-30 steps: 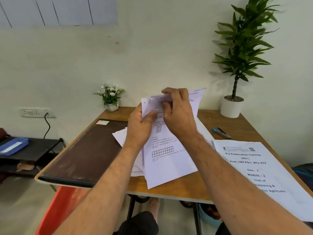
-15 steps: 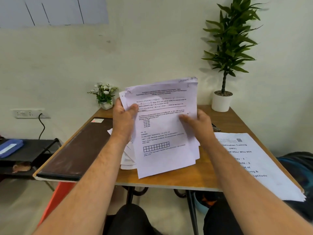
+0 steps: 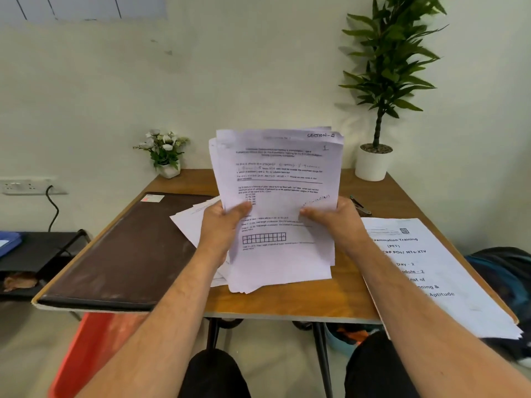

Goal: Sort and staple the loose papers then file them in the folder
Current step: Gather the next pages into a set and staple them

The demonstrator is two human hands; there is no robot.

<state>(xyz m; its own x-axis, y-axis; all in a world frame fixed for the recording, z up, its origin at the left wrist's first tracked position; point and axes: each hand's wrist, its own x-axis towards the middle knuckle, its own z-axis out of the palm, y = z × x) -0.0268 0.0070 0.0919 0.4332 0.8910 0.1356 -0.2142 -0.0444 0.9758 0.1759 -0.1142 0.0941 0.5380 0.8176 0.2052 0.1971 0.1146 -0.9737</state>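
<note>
I hold a stack of loose printed papers [image 3: 280, 179] upright above the middle of the wooden table [image 3: 287, 303]. My left hand [image 3: 222, 225] grips its left edge, thumb on the front sheet. My right hand [image 3: 333, 222] grips the right edge the same way. The top sheet reads "SECTION-2". More loose sheets [image 3: 189, 222] lie flat under and left of the stack. A dark brown folder [image 3: 120, 254] lies closed on the table's left side. A stapler [image 3: 359, 206] lies behind my right hand, partly hidden.
A printed packet [image 3: 431, 277] covers the table's right side and overhangs the front edge. A small white flower pot [image 3: 166, 156] and a tall potted plant [image 3: 373, 159] stand at the back. A low black shelf [image 3: 37, 254] sits to the left.
My right hand moved from the top of the sheets down to the right edge. The stack now stands squarer and more upright between both hands.
</note>
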